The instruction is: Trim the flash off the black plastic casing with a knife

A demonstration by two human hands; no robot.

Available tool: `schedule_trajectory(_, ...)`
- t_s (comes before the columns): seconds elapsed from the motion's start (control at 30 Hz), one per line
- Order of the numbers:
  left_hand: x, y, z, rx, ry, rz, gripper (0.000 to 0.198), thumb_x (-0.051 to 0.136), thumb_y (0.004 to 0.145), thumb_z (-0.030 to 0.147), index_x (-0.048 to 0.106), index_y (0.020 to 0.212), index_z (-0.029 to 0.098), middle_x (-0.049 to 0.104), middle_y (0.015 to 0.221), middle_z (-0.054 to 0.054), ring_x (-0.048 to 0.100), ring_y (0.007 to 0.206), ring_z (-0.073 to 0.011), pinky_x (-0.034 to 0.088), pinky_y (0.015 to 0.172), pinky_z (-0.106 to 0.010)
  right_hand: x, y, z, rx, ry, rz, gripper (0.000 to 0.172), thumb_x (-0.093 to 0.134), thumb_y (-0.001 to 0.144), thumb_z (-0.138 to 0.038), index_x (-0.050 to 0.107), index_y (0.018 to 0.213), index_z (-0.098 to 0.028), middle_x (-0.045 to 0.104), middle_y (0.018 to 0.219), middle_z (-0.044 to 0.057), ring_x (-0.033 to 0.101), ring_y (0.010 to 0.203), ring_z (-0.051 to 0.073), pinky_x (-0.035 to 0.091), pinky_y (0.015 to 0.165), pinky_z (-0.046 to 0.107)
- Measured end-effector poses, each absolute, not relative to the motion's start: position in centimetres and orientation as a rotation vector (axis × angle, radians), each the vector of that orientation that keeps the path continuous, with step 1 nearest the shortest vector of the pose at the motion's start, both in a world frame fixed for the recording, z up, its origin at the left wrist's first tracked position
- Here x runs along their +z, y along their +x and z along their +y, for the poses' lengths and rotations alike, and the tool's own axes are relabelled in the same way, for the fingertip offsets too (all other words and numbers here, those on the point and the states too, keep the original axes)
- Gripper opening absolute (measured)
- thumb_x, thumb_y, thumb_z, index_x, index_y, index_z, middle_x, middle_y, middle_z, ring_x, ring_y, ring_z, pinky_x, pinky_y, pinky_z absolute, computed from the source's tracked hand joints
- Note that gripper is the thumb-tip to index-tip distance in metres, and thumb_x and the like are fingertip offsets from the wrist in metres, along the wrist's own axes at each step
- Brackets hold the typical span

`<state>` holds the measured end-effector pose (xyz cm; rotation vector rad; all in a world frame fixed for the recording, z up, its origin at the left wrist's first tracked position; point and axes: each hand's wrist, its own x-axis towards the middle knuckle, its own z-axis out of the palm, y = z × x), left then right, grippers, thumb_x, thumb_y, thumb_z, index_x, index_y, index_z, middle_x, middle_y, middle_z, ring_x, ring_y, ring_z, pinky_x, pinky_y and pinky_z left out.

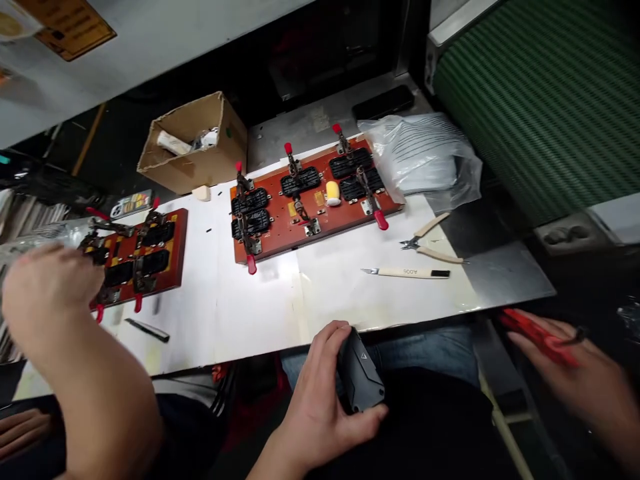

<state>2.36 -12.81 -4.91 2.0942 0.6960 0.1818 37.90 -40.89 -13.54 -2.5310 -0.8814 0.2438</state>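
My left hand [320, 407] is wrapped round a small dark grey plastic housing [361, 373] with a white triangle mark, tilted above my lap just in front of the bench edge. My right hand [583, 373], partly smeared by motion, grips a red tool [543, 339] beyond the bench's right corner. The tool's exact kind is unclear. On the white bench top [320, 287] nearest to my hands lie a craft knife [407, 273] with a pale handle and a pair of nippers [430, 241] with cream handles.
A brown fixture board [320, 227] with red-tipped toggle clamps holds several black parts. A second such board [175, 260] stands left, near a co-worker's arm [95, 373]. Behind are a cardboard box [230, 140] and bagged grey parts [425, 157]; a green conveyor belt [540, 100] rises right.
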Motion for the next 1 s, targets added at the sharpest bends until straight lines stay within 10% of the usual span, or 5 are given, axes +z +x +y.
schedule_trajectory(0.23,-4.1,5.3,-11.4,0.192,2.133,0.761,0.097,0.081,0.085,0.047,0.022,0.16,0.03,0.031,0.165,-0.019,0.034,0.156,-0.0378,0.043,0.124,-0.062,-19.7,37.5,-37.8,0.295,-2.539,-0.778,0.034,0.059,0.082,-0.055,0.059,0.097,-0.025,0.067,0.101,0.015,0.071,0.094,0.037,0.057,0.078,0.053)
schedule_trajectory(0.4,-4.9,5.4,-10.2,0.252,2.048,0.873,0.098,0.079,0.088,0.042,0.018,0.164,0.033,0.032,0.165,-0.015,0.033,0.156,-0.0353,0.037,0.127,-0.059,-14.0,38.3,-39.8,0.221,-2.525,-0.66,0.028,0.061,0.082,-0.047,0.065,0.107,-0.035,0.073,0.102,0.019,0.074,0.077,0.035,0.056,0.064,0.055)
schedule_trajectory(0.57,-6.0,5.4,-8.4,0.323,1.637,1.061,0.075,0.077,0.085,0.052,0.046,0.152,0.039,0.041,0.155,-0.009,0.058,0.125,-0.0315,0.058,0.092,-0.041,-5.6,35.3,-31.7,0.013,-2.235,-0.983,0.018,0.062,0.094,-0.045,0.068,0.108,-0.036,0.072,0.113,0.012,0.072,0.1,0.033,0.059,0.086,0.056)
schedule_trajectory(0.67,-6.3,5.6,-7.0,0.396,1.289,1.058,0.078,0.077,0.078,0.072,0.055,0.142,0.033,0.057,0.134,-0.008,0.058,0.082,-0.019,0.049,0.067,-0.03,-4.0,35.3,-22.1,0.005,-2.158,-1.35,0.03,0.053,0.103,-0.031,0.063,0.131,-0.028,0.068,0.133,0.011,0.067,0.123,0.027,0.058,0.105,0.047)
schedule_trajectory(1.0,-7.9,5.0,-6.7,0.585,0.876,1.094,0.065,0.079,0.081,0.066,0.058,0.13,0.028,0.057,0.072,0.005,0.055,0.064,-0.0166,0.048,0.068,-0.03,-7.5,46.3,-3.4,-0.277,-2.321,-1.474,0.049,0.054,0.09,-0.011,0.065,0.138,-0.01,0.063,0.146,0.02,0.051,0.144,0.033,0.043,0.124,0.053)
